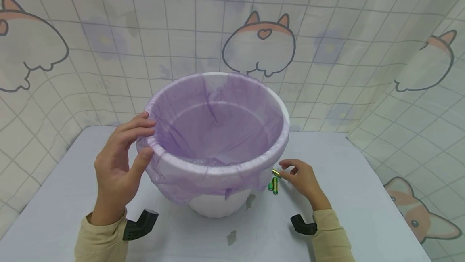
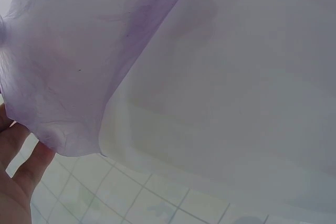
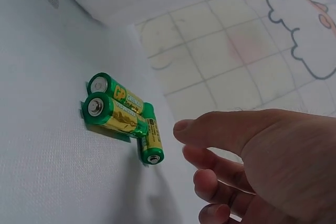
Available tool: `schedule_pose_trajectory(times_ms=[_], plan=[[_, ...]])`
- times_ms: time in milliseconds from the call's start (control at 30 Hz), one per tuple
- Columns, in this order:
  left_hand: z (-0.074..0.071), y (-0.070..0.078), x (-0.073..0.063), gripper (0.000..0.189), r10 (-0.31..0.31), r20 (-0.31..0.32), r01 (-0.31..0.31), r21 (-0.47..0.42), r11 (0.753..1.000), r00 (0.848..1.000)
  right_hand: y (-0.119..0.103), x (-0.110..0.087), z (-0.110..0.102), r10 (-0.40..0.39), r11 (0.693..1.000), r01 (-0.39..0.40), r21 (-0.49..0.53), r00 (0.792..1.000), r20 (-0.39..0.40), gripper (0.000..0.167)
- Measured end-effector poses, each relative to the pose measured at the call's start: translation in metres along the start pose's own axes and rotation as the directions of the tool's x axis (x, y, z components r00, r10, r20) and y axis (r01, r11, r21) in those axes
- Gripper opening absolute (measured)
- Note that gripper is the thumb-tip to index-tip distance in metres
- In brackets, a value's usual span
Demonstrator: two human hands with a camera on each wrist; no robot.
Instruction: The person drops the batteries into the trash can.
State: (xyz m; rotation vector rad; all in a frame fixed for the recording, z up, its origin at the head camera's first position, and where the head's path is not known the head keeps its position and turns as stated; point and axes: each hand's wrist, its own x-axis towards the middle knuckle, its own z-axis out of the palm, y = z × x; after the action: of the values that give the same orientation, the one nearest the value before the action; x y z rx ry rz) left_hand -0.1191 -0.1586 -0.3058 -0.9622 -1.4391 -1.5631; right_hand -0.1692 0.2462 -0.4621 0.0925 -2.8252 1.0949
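Observation:
A white bin [image 1: 219, 206] stands on the table, lined with a translucent purple trash bag [image 1: 221, 137] folded over its rim. At the rim's left side my left hand [image 1: 121, 165] touches the bag with its fingertips and thumb, fingers fairly straight. The left wrist view shows those fingers [image 2: 34, 166] at the edge of the hanging bag [image 2: 63, 77]. Right of the bin, my right hand [image 1: 301, 179] hovers by three green and gold batteries [image 1: 275, 185], fingers loosely bent. In the right wrist view a gap separates the thumb from the nearest battery [image 3: 152, 137]; the hand holds nothing.
The batteries lie close to the bin's right side on the white table [image 1: 363, 213]. Two grey patches [image 1: 231, 237] mark the tabletop near the bin. A tile-patterned curtain [image 1: 174, 40] with dog drawings hangs behind and at the sides.

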Motion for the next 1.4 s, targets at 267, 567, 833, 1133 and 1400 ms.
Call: schedule_pose_trajectory(times_ms=[267, 567, 833, 1133, 1400], plan=[[0.0, -0.001, 0.0, 0.029, 0.0, -0.003, 0.0, -0.008, 1.0, 1.0, 0.005, 0.003, 0.005, 0.005, 1.0, -0.004, -0.024, 1.0, 0.014, 0.03], [-0.001, -0.001, 0.001, 0.029, 0.001, -0.001, -0.001, -0.003, 1.0, 1.0, 0.005, 0.005, 0.01, 0.038, 0.999, -0.037, -0.04, 0.999, 0.029, 0.028], [0.001, 0.001, 0.002, 0.028, 0.0, -0.002, 0.0, -0.001, 1.0, 1.0, 0.006, 0.005, 0.014, 0.022, 0.999, -0.021, -0.049, 1.0, 0.017, 0.024], [-0.001, 0.0, 0.001, 0.027, -0.006, 0.002, 0.006, 0.009, 1.0, 1.0, 0.006, 0.004, 0.017, 0.005, 0.996, -0.006, -0.084, 1.0, -0.007, 0.02], [-0.001, -0.001, -0.001, 0.029, -0.001, -0.002, 0.001, 0.004, 1.0, 1.0, 0.003, 0.003, 0.015, 0.018, 0.995, -0.02, -0.093, 0.999, -0.027, 0.021]])
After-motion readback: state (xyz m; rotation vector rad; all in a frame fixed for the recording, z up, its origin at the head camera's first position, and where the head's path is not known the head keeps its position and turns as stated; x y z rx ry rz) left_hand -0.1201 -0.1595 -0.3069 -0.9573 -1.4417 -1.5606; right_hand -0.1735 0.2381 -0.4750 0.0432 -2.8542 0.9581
